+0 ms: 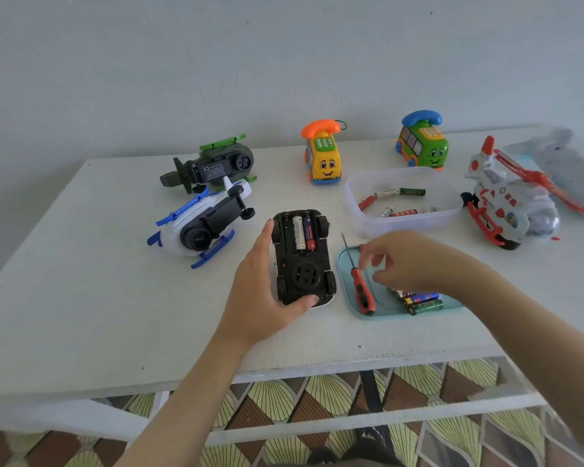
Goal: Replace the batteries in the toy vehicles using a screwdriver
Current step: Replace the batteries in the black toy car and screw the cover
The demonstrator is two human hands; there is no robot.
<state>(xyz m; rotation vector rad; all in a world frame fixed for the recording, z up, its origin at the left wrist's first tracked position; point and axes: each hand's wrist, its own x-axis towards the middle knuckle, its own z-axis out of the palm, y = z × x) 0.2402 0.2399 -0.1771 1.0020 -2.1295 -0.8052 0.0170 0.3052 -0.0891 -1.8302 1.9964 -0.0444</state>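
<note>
One view only, head camera.

Six toys sit on the white table [115,281]. Car [302,257] lies upside down at frame centre, battery bay open at its far end, two cells [303,232] seated side by side in it.

Left hand [260,298]: holds the car from its left side. Fingers run straight along the left flank, tips reaching the far wheel; thumb curls round the near end. Hand and car are in contact.

Right hand [405,261]: right of the car and clear of it, over the teal tray [385,308]. Fingers bent, thumb and forefinger apart. A small red speck shows at the forefinger tip; cannot tell whether anything is pinched.

Screwdriver [359,281], red and black handle, lies in the tray's left part, tip pointing away, between the car and the right hand. Forefinger is just beside its shaft; contact not certain. Loose batteries [422,301] lie in the tray's near right corner, partly under the wrist.

Clear tub [402,225] beyond the tray holds more batteries [395,200].

- Left of centre: blue helicopter [199,224], on its side; green helicopter [213,166] behind it.
- Far edge: yellow phone car [322,156], green phone bus [422,139].
- Right: red helicopter [506,203].
</note>
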